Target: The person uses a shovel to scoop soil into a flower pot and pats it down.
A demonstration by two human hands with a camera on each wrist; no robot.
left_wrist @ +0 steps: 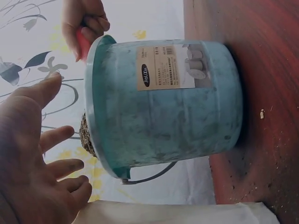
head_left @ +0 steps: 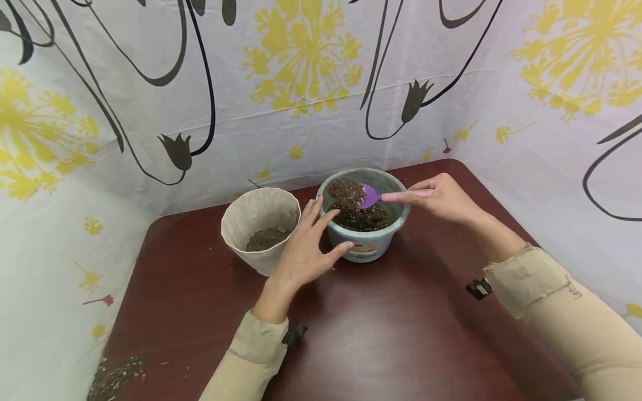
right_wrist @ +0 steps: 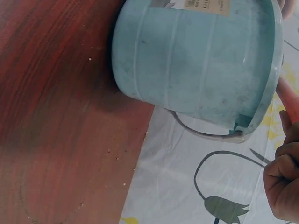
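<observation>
Closest up is a rolled beige fabric sleeve (head_left: 567, 312), then the right hand (head_left: 443, 197), fingers wrapped round a pink-handled purple scoop (head_left: 370, 196). It's heaped with dark crumbly soil (head_left: 346, 193), held over the round light-blue plastic bucket (head_left: 382, 244), which has more soil inside. The left hand's (head_left: 308, 250) fingers are spread by the rim, gripping nothing. The tapered off-white pot (head_left: 241, 220) beside it has soil low down. Both sit towards the back edge of the shiny red-brown bench (head_left: 401, 334), which stretches out in front.
</observation>
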